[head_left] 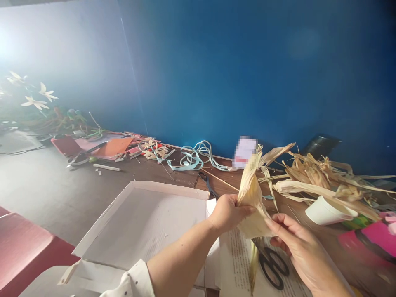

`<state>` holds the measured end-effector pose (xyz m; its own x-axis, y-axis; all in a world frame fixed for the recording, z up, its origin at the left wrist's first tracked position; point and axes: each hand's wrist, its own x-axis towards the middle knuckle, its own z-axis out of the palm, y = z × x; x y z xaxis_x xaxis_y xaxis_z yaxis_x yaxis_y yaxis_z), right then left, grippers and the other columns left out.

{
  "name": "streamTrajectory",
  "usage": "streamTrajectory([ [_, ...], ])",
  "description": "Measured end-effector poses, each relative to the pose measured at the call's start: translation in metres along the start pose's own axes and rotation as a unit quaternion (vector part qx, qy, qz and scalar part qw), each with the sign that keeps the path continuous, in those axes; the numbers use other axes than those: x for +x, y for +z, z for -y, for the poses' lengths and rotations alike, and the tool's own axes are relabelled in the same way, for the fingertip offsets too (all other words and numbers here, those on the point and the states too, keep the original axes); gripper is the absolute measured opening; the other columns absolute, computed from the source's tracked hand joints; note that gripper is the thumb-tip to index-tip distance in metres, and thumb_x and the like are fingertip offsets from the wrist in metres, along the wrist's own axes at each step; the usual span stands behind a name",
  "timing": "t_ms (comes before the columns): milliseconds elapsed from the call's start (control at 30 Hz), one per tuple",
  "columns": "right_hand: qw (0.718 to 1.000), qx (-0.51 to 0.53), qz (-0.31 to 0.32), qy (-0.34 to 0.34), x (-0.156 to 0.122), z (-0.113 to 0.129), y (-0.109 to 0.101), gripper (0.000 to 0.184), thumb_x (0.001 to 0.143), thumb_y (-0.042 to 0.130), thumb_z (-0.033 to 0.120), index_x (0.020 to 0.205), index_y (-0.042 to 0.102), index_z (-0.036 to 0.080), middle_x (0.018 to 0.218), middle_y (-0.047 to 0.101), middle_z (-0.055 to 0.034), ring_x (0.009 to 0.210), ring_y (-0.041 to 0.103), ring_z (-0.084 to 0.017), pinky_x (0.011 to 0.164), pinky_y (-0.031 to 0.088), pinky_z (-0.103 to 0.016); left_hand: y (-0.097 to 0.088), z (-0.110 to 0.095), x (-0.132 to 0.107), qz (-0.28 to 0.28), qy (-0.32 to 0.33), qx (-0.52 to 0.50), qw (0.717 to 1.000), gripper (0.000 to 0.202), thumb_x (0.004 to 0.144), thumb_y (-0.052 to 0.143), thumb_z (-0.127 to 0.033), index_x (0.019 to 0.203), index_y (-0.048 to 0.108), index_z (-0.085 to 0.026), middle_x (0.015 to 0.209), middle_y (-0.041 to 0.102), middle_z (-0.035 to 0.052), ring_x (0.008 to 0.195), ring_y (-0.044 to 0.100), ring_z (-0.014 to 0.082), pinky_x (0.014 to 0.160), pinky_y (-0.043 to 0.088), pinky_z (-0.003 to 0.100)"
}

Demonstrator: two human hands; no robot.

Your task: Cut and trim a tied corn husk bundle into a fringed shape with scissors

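Observation:
A dried corn husk (252, 187), pale yellow and twisted at its top, is spread between my hands above the table. My left hand (227, 214) pinches its left edge with thumb and fingers. At the lower right corner, the thumb and fingers of my right hand (292, 235) close on the same husk. Beneath lie black-handled scissors (274, 268) on a printed sheet (235, 260), their blades partly hidden. A narrow husk strip (253, 268) lies beside them.
An open white cardboard box (148, 227) lies left of my hands. Right are a heap of dried husks (321, 173), a white paper cup (329, 210) and a pink object (371, 239). Along the blue wall (216, 74) lie coiled cable (192, 156), dark scissors (207, 183) and coloured paper (114, 147).

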<state>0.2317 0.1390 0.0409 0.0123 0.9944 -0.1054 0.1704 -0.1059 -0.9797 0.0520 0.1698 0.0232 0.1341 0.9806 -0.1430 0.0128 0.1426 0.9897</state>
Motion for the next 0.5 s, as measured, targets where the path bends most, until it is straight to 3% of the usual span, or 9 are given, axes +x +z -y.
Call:
streamTrajectory([
  [100, 0.998, 0.048, 0.0, 0.041, 0.0, -0.005, -0.001, 0.05, 0.064, 0.081, 0.063, 0.088, 0.064, 0.022, 0.088, 0.06, -0.0018, 0.076, 0.054, -0.019, 0.056, 0.056, -0.022, 0.0, 0.002, 0.001, -0.001, 0.003, 0.005, 1.0, 0.021, 0.069, 0.068, -0.036, 0.073, 0.064, -0.016, 0.065, 0.055, -0.0023, 0.059, 0.046, 0.0097, 0.053, 0.035, 0.019],
  [200, 0.999, 0.03, -0.001, 0.032, 0.002, -0.008, 0.004, 0.055, 0.068, 0.077, 0.065, 0.101, 0.066, 0.024, 0.105, 0.062, -0.0029, 0.092, 0.058, -0.023, 0.065, 0.057, -0.023, 0.001, 0.003, -0.002, 0.002, 0.022, 0.032, 0.999, 0.023, 0.069, 0.067, -0.038, 0.069, 0.061, -0.016, 0.063, 0.051, -0.0028, 0.058, 0.043, 0.0094, 0.052, 0.033, 0.019],
  [267, 1.0, 0.003, -0.006, 0.005, 0.004, -0.009, 0.008, 0.057, 0.066, 0.078, 0.066, 0.097, 0.067, 0.02, 0.096, 0.065, -0.004, 0.088, 0.059, -0.022, 0.067, 0.054, -0.02, 0.002, 0.002, -0.004, 0.013, 0.04, 0.051, 0.998, 0.025, 0.07, 0.067, -0.039, 0.066, 0.06, -0.016, 0.062, 0.049, -0.0028, 0.058, 0.041, 0.0093, 0.052, 0.032, 0.019],
  [367, 0.998, -0.024, -0.052, -0.02, 0.006, -0.013, 0.01, 0.053, 0.065, 0.078, 0.065, 0.085, 0.066, 0.016, 0.062, 0.056, 0.0017, 0.059, 0.05, -0.012, 0.05, 0.043, -0.013, 0.003, 0.001, -0.006, 0.018, 0.032, 0.05, 0.998, 0.023, 0.07, 0.066, -0.038, 0.067, 0.061, -0.016, 0.063, 0.05, -0.0025, 0.058, 0.042, 0.0097, 0.053, 0.034, 0.02],
  [433, 0.997, -0.024, -0.076, -0.02, 0.007, -0.016, 0.008, 0.049, 0.069, 0.078, 0.062, 0.087, 0.066, 0.017, 0.059, 0.053, 0.0032, 0.054, 0.044, -0.01, 0.045, 0.037, -0.012, 0.003, 0.0, -0.005, 0.011, 0.012, 0.04, 0.999, 0.021, 0.069, 0.067, -0.036, 0.07, 0.063, -0.016, 0.064, 0.052, -0.0022, 0.058, 0.044, 0.0102, 0.053, 0.036, 0.02],
  [500, 0.995, 0.005, -0.096, -0.023, 0.008, -0.018, 0.005, 0.049, 0.069, 0.079, 0.059, 0.091, 0.066, 0.018, 0.068, 0.06, 0.0009, 0.058, 0.051, -0.012, 0.049, 0.043, -0.013, 0.001, 0.001, -0.003, 0.001, -0.007, 0.042, 0.999, 0.02, 0.067, 0.067, -0.035, 0.071, 0.065, -0.016, 0.065, 0.054, -0.0017, 0.058, 0.046, 0.0109, 0.053, 0.036, 0.021],
])
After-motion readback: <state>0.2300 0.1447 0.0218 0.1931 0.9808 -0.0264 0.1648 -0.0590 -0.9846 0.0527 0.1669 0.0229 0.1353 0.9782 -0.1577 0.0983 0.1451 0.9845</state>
